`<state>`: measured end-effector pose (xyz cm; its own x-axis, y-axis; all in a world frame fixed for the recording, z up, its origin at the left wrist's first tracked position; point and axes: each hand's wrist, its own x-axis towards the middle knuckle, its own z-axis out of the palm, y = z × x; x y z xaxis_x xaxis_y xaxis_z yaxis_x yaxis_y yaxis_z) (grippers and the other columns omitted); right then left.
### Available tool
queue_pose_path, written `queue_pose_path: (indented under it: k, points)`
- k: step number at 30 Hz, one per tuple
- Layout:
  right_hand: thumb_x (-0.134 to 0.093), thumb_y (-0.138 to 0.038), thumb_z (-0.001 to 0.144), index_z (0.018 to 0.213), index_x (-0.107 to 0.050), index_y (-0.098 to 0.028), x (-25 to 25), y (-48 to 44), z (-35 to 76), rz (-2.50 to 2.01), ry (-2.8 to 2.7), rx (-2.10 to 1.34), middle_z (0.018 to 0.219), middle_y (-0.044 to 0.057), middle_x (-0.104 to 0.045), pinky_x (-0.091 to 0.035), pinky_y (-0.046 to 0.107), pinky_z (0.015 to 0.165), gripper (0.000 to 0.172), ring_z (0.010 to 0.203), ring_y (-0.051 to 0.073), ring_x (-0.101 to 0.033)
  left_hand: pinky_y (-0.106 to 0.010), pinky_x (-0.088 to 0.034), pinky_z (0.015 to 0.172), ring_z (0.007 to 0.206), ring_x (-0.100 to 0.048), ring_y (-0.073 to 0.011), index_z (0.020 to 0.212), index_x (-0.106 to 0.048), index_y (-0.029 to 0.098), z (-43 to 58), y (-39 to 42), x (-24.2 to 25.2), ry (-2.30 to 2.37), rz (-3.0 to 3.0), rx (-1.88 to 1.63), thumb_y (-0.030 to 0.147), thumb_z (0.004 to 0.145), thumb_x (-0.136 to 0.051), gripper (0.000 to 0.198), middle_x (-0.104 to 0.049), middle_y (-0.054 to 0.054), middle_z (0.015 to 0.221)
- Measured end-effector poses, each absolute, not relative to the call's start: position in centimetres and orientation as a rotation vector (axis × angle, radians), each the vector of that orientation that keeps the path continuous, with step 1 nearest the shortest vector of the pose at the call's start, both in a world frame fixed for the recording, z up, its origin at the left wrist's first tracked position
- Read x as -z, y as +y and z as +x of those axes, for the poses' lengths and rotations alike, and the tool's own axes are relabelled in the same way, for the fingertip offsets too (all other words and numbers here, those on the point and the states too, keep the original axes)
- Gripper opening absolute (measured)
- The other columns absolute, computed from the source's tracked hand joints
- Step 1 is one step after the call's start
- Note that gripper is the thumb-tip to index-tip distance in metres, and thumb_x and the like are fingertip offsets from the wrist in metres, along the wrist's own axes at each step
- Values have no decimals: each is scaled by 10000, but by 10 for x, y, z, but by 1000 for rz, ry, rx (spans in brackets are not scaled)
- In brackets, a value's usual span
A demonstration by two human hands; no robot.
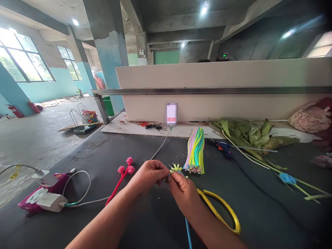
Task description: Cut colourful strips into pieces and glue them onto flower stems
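My left hand (150, 173) and my right hand (183, 190) meet fingertip to fingertip above the dark tabletop, both closed in a pinch. A thin blue stem (188, 231) comes out below my right hand and appears to be gripped in it. Just beyond the fingertips, a small yellow-green tuft of short spread pieces (176, 167) shows; whether it joins the stem is hidden. What my left fingers pinch is too small to make out. Behind lies a bundle of pink, yellow and teal fuzzy stems (195, 150). To the left is a red stem with pink balls (126, 169).
A yellow tube loop (237, 223) lies beside my right forearm. Further right are a blue glue gun (225, 148) with its cord and green leaves (254, 136). White chargers (52, 201) and cables sit at left. A phone (171, 114) leans against the back panel (220, 107).
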<state>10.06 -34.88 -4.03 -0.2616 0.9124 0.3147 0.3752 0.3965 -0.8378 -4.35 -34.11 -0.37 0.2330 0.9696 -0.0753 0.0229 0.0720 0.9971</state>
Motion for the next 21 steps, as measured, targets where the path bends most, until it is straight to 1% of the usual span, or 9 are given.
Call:
queue_pose_path:
  k: [4, 7, 11, 14, 18, 21]
  points:
    - [-444, -240, 818, 570, -489, -197, 45, -347, 99, -1110, -1820, -834, 558, -28, -435, -295, 256, 551, 256, 556, 126, -397, -201, -332, 448, 436, -436, -69, 609, -599, 133, -46, -336, 10, 1210, 1383, -906, 325, 679, -632, 207, -535, 11, 501]
    - [-452, -290, 830, 564, -474, -196, 47, -344, 100, -1142, -1762, -900, 522, -39, -405, -282, 247, 508, 282, 518, 115, -375, -203, -343, 466, 448, -436, -64, 653, -614, 127, -45, -332, 15, 1192, 1357, -924, 360, 692, -630, 237, -551, 7, 538]
    - [-414, -406, 859, 651, -518, -194, 49, -339, 101, -1144, -1668, -1050, 488, -58, -397, -269, 222, 426, 315, 428, 92, -352, -203, -352, 496, 475, -436, -55, 741, -641, 118, -42, -331, 18, 1101, 1281, -1012, 382, 678, -663, 272, -568, 4, 601]
    - [-420, -458, 850, 687, -518, -193, 49, -338, 101, -1115, -1613, -1167, 469, -73, -386, -262, 202, 375, 326, 374, 75, -336, -203, -356, 506, 486, -442, -56, 732, -644, 114, -40, -333, 18, 1099, 1238, -1033, 369, 634, -710, 281, -560, 8, 594]
    - [-435, -464, 839, 758, -528, -193, 45, -341, 100, -1062, -1555, -1319, 483, -77, -418, -262, 184, 312, 297, 327, 65, -336, -196, -343, 500, 483, -440, -51, 719, -623, 116, -43, -333, 14, 1068, 1128, -1078, 354, 621, -731, 279, -556, 10, 589]
    - [-441, -437, 834, 790, -535, -193, 42, -344, 99, -1042, -1511, -1385, 501, -74, -434, -295, 186, 294, 265, 320, 71, -353, -195, -328, 489, 468, -442, -57, 735, -606, 127, -44, -333, 10, 1017, 1049, -1154, 369, 633, -725, 289, -499, 35, 523]
